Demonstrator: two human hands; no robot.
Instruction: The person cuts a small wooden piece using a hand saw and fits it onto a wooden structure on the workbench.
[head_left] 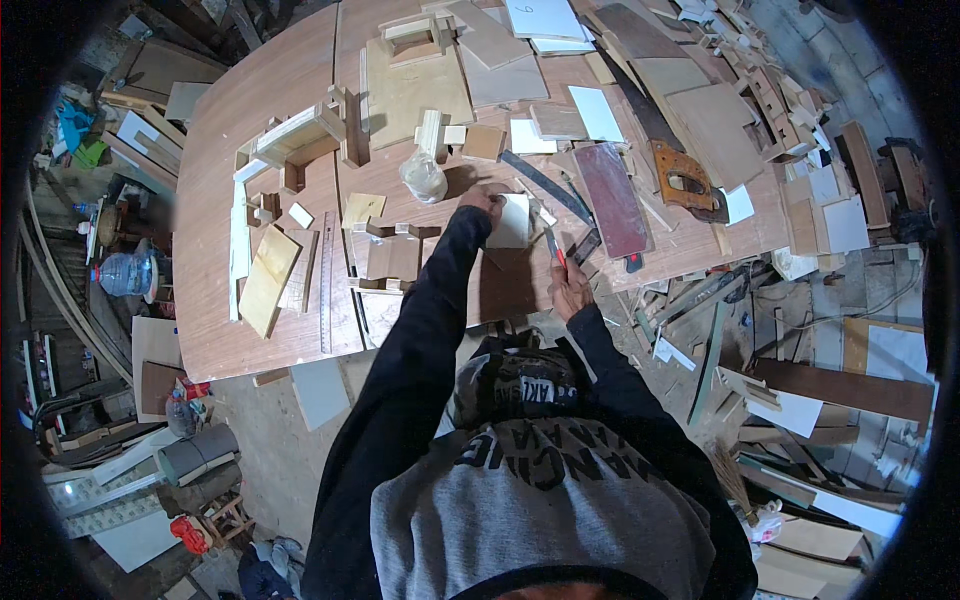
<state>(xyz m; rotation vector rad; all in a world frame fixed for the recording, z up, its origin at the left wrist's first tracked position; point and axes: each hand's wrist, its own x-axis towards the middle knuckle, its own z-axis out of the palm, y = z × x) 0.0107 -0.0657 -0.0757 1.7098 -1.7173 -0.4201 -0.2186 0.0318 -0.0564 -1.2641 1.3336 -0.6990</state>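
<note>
My left hand (484,200) is closed on a small white-faced board (513,222), gripping its upper left side over the tabletop. To its right, near the table's front edge, my right hand (571,288) wraps round a thin tool with a red handle, which looks like a knife (552,243). Its narrow blade points away from me and lies just right of the board, apart from it. A dark curved strip (548,185) lies beyond the blade. A clear plastic bag (424,178) with pale contents sits beyond my left hand, next to upright wood blocks (431,130).
On the wooden table (215,210), a maroon board (612,200) and a handsaw (690,182) lie to the right. Small wooden frames (393,258), a ruler (327,285) and a plywood piece (268,275) lie left. Offcuts crowd the far side. Boards lean around the floor.
</note>
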